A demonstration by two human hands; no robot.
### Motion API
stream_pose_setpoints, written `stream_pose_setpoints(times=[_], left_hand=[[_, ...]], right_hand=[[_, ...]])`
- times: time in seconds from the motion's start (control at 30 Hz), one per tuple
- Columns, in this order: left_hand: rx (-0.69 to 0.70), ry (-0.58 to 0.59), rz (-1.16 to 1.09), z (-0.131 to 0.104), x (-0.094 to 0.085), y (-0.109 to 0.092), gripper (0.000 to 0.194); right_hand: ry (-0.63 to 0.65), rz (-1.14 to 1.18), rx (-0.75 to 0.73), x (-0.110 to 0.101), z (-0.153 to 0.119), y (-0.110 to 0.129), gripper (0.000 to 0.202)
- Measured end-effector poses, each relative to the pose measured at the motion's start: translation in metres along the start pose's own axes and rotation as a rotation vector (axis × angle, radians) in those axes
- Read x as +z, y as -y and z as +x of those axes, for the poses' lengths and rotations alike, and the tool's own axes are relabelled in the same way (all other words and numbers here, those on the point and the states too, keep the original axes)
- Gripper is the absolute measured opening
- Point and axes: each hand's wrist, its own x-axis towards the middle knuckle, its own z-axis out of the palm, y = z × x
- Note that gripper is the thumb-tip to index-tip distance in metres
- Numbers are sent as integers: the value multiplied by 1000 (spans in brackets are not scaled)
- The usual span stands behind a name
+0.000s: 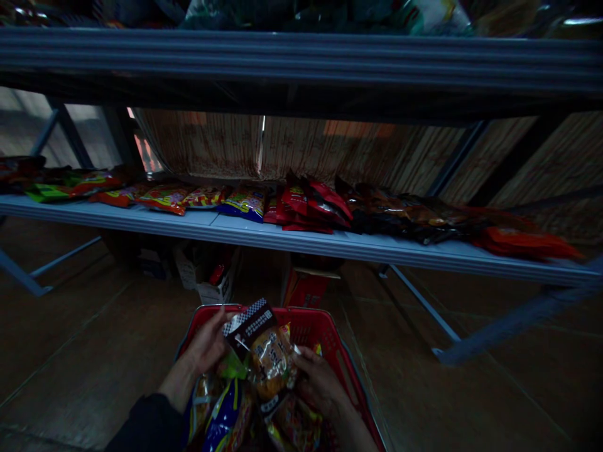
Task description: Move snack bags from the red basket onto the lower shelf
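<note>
Nearest the lens, bottom centre of the frame: a dark sleeve [146,427] leads up to the left hand [207,345], which is closed on the upper left corner of a snack packet [266,358] with a black-and-white checkered top. Right hand [320,383] grips the same packet from its lower right side, fingers curled around the edge. Packet is held between both hands, tilted, just above the contents of a red basket [330,339] at bottom centre.

Basket looks heaped: a blue-and-yellow packet [226,414] and other wrappers [296,424] lie under the hands, some reaching rim level.

Middle of the frame: a grey shelf [330,245] runs left to right, carrying rows of flat packets, among them a red stack [306,204] at centre and darker ones [414,216] to the right. Cardboard boxes [211,276] sit on the floor below it.

Risks, as judged:
- Heaped load; a packet set on top could slide over the rim onto the floor.
- Glossy film, held only at corners; the packet could slip or twist out.
- Pressing it down could crush brittle contents beneath.
- Light is very dim, so labels are hard to read and a wrong item could go unnoticed.
</note>
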Motion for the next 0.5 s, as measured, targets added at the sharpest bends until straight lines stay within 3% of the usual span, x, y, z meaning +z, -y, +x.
stream_pose_setpoints(times=[0.1, 0.3, 0.5], left_hand=[[-35, 5, -83, -1, 3, 13, 32], [30, -188, 33, 8, 3, 51, 24], [120, -231, 64, 17, 3, 61, 29]], right_hand=[[-41, 17, -7, -2, 5, -5, 32], [-79, 34, -17, 4, 13, -16, 31], [-41, -1, -22, 5, 11, -14, 29]])
